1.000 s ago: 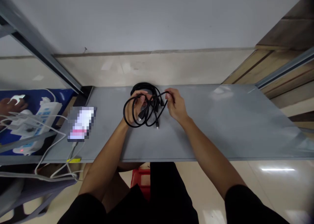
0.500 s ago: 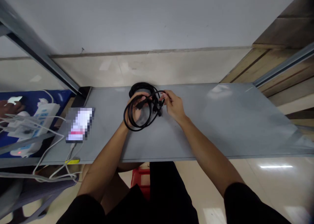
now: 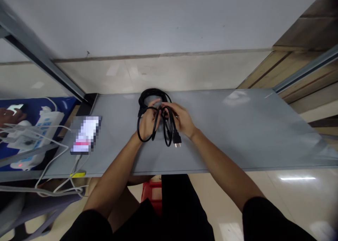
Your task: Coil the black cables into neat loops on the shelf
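Note:
Between my two hands, above the grey shelf [image 3: 224, 135], is a looped black cable [image 3: 169, 140]. One end hangs toward me in a wide black plug [image 3: 176, 138] with a bright metal tip. My left hand [image 3: 148, 123] is closed round the left side of the loops, its fingertips near the middle of the bundle. My right hand [image 3: 183, 119] has its fingers bent over the right side, gripping the strands near the top. Just behind, a coil of black cables [image 3: 152, 92] lies on the shelf, partly hidden by my fingers.
At my left lies a phone [image 3: 86, 134] with a blurred screen and a white charging cord. A white power strip [image 3: 39, 139] with several plugs rests on a blue surface. Another person's hand [image 3: 12, 118] holds a phone there. A red stool [image 3: 151, 195] stands below.
My hands have drawn closer together on the cable. The loops, held up at the left before, now hang between both hands, and the metal-tipped plug has come into view at the right.

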### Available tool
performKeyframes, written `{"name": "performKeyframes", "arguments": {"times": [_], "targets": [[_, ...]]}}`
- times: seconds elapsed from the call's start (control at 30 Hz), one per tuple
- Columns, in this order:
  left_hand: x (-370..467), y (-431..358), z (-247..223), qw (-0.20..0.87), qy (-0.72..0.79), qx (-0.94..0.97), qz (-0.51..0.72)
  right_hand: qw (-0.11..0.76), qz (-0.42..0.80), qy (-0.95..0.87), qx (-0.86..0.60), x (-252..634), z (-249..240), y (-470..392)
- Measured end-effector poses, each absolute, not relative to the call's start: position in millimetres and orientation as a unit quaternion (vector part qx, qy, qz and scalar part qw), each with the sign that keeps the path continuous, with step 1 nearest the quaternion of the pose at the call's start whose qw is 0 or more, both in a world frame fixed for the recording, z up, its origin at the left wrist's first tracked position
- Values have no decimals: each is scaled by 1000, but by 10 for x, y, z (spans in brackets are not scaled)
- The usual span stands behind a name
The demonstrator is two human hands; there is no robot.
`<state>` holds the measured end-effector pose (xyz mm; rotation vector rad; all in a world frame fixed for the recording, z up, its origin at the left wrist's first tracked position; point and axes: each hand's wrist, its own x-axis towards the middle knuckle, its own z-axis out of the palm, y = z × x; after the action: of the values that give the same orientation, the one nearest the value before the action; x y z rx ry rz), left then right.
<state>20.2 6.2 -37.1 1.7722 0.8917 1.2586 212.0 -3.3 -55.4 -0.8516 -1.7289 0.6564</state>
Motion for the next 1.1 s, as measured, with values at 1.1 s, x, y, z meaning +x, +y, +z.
{"name": "performKeyframes", "arguments": {"times": [1.1], "targets": [[-128, 227, -282, 398, 399, 606, 561, 535, 370, -632, -422, 2613, -743, 314]]}}
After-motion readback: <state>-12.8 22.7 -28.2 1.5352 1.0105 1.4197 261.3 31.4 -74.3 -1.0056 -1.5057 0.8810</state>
